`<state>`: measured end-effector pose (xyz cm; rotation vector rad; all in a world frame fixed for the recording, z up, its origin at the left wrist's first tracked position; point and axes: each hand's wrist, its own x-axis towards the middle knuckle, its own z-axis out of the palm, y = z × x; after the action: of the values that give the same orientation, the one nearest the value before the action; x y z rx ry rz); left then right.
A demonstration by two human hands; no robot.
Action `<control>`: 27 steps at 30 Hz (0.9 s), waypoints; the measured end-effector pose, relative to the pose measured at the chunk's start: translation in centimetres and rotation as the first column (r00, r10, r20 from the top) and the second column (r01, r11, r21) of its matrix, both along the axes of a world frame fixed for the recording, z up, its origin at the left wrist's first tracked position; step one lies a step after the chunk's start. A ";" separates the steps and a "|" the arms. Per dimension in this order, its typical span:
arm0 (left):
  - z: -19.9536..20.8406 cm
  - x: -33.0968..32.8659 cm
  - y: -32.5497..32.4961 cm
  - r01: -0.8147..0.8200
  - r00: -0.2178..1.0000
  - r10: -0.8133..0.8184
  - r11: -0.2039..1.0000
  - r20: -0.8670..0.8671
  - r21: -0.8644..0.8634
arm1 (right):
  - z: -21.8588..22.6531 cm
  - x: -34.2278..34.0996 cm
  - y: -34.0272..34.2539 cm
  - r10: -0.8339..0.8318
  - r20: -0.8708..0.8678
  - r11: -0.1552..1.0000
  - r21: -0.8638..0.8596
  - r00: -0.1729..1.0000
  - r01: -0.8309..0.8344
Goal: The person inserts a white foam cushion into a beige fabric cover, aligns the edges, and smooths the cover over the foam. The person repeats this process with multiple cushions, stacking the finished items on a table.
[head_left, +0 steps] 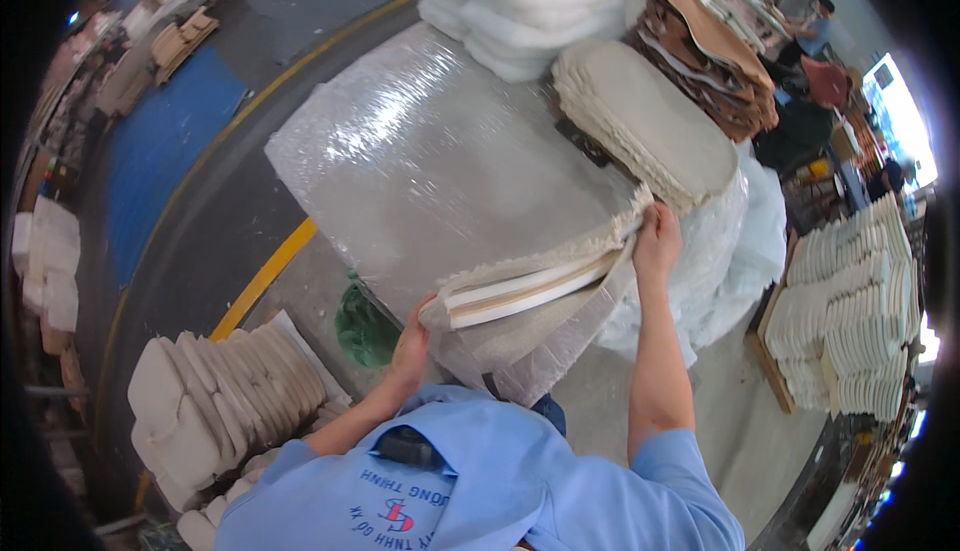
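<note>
A beige fabric cushion cover (550,258) is stretched between my two hands at the near edge of a plastic-wrapped work surface (430,161). Its open side faces me and shows a white foam pad (530,296) with a thin tan layer along its edge. My left hand (408,353) grips the cover's left corner, fingers partly hidden by the cloth. At the right end, higher up, my right hand (657,241) is closed on the other corner, where the fabric edge looks ragged.
Beside my right hand lies a stack of beige covers (650,116), with brown sheets (715,51) and white padding (530,1) beyond. Clear plastic bags (745,241) bulge at the right. Finished-looking cushions (220,391) stand lower left, near a green bag (362,329). Cushion stacks (850,301) sit far right.
</note>
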<state>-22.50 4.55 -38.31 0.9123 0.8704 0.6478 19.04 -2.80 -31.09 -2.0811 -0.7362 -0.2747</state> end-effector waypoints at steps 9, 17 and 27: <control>-1.8 10.0 12.7 -0.245 0.915 0.317 0.928 0.250 -0.280 | 2.0 -7.5 -15.6 0.168 -0.192 0.966 -0.164 0.967 -0.201; 7.0 21.9 17.1 0.218 0.949 -0.126 0.925 0.289 -0.312 | 3.4 -23.7 -16.3 0.075 -0.755 0.987 0.147 0.652 0.058; 6.9 29.5 16.7 0.524 0.851 -0.468 0.794 0.239 -0.309 | 2.7 -25.5 -14.8 0.475 -0.802 0.843 0.296 0.362 -0.450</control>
<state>6.97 21.23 -31.42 0.6992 0.5485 0.0808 -6.50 -17.63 -28.39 -1.5555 -0.6188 1.0407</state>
